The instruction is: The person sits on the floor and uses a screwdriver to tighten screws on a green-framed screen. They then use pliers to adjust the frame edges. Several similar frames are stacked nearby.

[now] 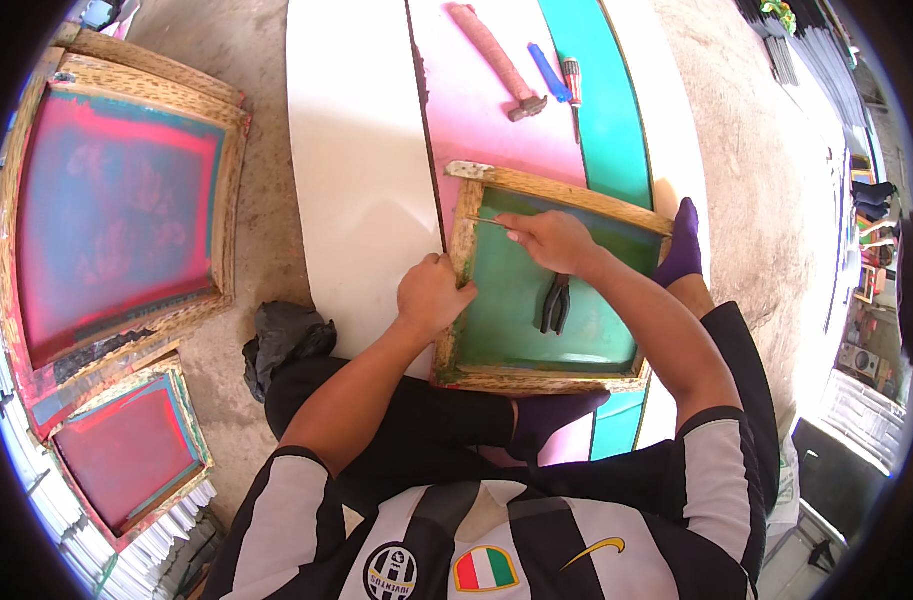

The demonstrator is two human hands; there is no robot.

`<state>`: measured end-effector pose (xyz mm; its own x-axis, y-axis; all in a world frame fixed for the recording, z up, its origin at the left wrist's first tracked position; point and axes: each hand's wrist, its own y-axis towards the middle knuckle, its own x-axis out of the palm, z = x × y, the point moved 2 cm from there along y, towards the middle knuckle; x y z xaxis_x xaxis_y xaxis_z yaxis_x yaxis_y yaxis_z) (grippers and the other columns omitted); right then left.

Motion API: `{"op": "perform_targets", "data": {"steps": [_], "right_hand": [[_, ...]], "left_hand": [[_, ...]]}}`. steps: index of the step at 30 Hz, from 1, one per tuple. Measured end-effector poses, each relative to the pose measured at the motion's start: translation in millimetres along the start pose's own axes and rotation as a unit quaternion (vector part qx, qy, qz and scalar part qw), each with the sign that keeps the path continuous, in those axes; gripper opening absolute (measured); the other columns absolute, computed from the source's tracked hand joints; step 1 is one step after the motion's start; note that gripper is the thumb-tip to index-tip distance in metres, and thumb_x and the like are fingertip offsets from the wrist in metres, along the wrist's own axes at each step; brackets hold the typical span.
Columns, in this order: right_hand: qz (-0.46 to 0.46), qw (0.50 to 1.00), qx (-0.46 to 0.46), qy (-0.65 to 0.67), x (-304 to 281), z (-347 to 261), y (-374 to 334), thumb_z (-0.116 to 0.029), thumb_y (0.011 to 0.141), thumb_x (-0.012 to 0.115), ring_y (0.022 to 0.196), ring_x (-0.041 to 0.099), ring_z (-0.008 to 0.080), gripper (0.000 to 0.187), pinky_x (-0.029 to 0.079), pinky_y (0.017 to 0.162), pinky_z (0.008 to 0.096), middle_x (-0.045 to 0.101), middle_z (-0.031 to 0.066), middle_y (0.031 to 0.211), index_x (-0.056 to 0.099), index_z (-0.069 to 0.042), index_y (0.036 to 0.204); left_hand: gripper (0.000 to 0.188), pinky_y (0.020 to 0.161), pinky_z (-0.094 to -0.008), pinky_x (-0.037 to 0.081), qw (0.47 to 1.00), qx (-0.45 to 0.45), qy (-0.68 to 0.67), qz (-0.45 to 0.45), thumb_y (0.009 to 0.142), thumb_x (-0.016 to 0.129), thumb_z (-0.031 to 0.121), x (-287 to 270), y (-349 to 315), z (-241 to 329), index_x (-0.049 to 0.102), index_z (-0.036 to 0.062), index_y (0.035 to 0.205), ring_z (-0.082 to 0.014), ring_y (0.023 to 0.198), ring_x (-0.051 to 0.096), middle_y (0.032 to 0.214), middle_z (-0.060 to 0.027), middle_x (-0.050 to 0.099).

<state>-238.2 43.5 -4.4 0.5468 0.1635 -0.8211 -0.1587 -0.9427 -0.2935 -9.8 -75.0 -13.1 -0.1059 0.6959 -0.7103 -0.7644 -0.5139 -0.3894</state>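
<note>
A wooden screen-printing frame (566,382) with green mesh lies on the boards in front of me. My left hand (434,293) is closed around its left bar. Above the mesh, my right hand (551,240) pinches a thin metal tool (488,221), whose tip points left to the inner side of that bar. The tool's handle is hidden in my fingers, so its exact kind cannot be made out. Black-handled pliers (554,305) rest on the mesh just below my right hand, their jaws partly hidden.
Beyond the frame lie a hammer (496,60), a blue tool or handle (547,72) and a screwdriver (573,85). Two more screen frames, a large one (231,190) and a small one (191,430), stand at left. A black plastic bag (288,345) sits by my left knee.
</note>
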Motion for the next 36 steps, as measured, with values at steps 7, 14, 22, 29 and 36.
{"op": "perform_targets", "data": {"steps": [7, 14, 22, 29, 36], "right_hand": [[-0.051, 0.983, 0.018, -0.178, -16.0, -22.5, 2.9, -0.038, 0.108, 0.057, 0.086, 0.073, 0.0375, 0.040, 0.056, 0.077, 0.0523, 0.075, 0.0130, 0.095, 0.064, -0.030, 0.146], [-0.030, 0.997, -0.041, 0.061, -8.6, 14.6, 18.1, -0.034, 0.106, 0.063, 0.083, 0.074, 0.0375, 0.039, 0.055, 0.075, 0.0516, 0.078, 0.0068, 0.104, 0.066, -0.024, 0.144], [-0.039, 0.991, 0.020, -0.124, -14.2, -18.4, 3.8, -0.035, 0.106, 0.062, 0.082, 0.073, 0.0357, 0.042, 0.056, 0.074, 0.0513, 0.074, 0.0109, 0.095, 0.063, -0.031, 0.148], [-0.049, 0.998, 0.037, 0.025, -15.4, -11.9, 12.0, -0.036, 0.107, 0.061, 0.086, 0.074, 0.0361, 0.036, 0.057, 0.078, 0.0484, 0.076, 0.0136, 0.096, 0.069, -0.025, 0.140], [-0.040, 0.989, 0.030, 0.138, -8.6, -4.5, 16.5, -0.037, 0.108, 0.060, 0.093, 0.075, 0.0339, 0.034, 0.057, 0.086, 0.0435, 0.079, 0.0111, 0.107, 0.072, -0.023, 0.137]], "left_hand": [[0.045, 0.077, -0.0533, 0.057, 1.000, -0.004, 0.006, 0.007, 0.080, 0.078, 0.038, -1.9, -3.2, -3.8, 0.074, -0.0004, 0.103, -0.0431, 0.086, 0.071, 0.091, -0.0225, 0.069], [0.048, 0.077, -0.0522, 0.060, 0.999, 0.001, 0.022, -0.025, 0.084, 0.077, 0.040, -9.8, -1.1, 7.2, 0.070, -0.0063, 0.097, -0.0418, 0.087, 0.073, 0.099, -0.0231, 0.071], [0.047, 0.077, -0.0520, 0.059, 1.000, 0.008, 0.014, -0.003, 0.083, 0.077, 0.039, -6.1, -2.3, 0.4, 0.071, -0.0050, 0.100, -0.0427, 0.086, 0.072, 0.096, -0.0230, 0.070], [0.044, 0.077, -0.0534, 0.058, 1.000, -0.008, 0.023, 0.003, 0.081, 0.077, 0.037, -2.5, -1.7, 3.9, 0.073, -0.0019, 0.102, -0.0436, 0.085, 0.071, 0.093, -0.0225, 0.069], [0.045, 0.076, -0.0537, 0.058, 1.000, 0.001, 0.006, 0.005, 0.081, 0.078, 0.038, -3.9, -2.3, -4.0, 0.073, -0.0014, 0.101, -0.0432, 0.085, 0.072, 0.092, -0.0230, 0.070]]}}
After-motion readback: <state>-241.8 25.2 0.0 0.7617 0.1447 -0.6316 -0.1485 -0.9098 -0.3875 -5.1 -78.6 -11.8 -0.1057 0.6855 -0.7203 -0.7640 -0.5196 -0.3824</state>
